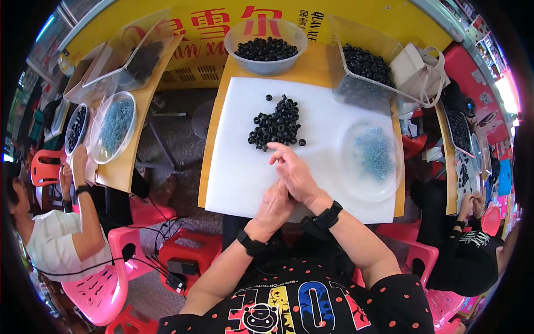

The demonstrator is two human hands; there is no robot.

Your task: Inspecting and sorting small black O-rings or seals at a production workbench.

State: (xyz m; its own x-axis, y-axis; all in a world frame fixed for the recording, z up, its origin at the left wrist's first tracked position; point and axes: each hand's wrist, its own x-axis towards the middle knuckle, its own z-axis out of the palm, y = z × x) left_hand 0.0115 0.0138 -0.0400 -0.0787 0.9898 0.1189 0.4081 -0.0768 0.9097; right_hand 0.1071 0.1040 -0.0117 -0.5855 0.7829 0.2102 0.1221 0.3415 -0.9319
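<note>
Head view: left hand (275, 205), fingers curled, meets right hand (298, 178); cannot tell whether either holds anything. Right fingers loosely bent, index stretched to near edge of black bead pile (280, 127), contact unclear. Pile on white foam sheet (236, 161); open stretch leftward to sheet edge. Right side taken by clear round tray (356, 191); clear plastic bowl (268, 68) beyond far edge.

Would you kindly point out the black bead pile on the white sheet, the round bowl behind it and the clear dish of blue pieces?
Black bead pile (280, 125): head view, middle of the heap.
Round bowl (266, 68): head view, front wall.
Clear dish (375, 191): head view, bare near part.
</note>
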